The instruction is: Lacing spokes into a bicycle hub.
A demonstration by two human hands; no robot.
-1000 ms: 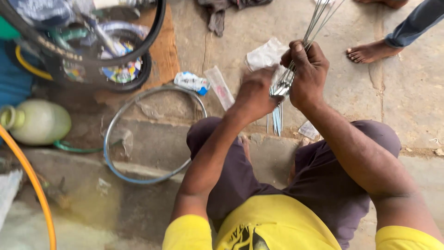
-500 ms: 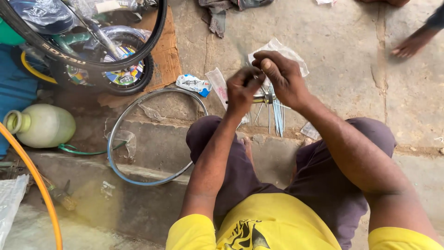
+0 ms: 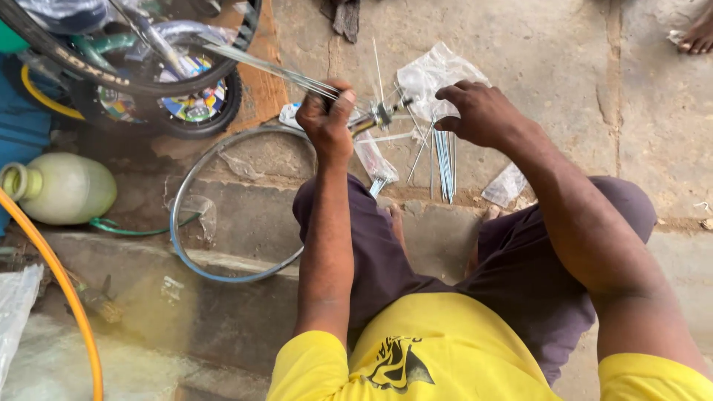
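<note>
Steel spokes (image 3: pixel 260 67) fan out leftward from the hub (image 3: pixel 380 115), which the left hand (image 3: pixel 327 119) holds in a closed fist by the bunched spokes just left of it. The right hand (image 3: pixel 479 111) hovers just right of the hub, fingers loosely curled, holding nothing I can make out. Better to keep the hub steady and the fan untangled. Loose spokes (image 3: pixel 444 163) lie on the floor below the hub, the rim (image 3: pixel 186 200) to its lower left.

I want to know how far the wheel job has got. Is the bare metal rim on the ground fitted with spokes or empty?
Empty. The rim lies flat with bare ground showing through its ring; the left hand holds the spokes apart from it.
</note>
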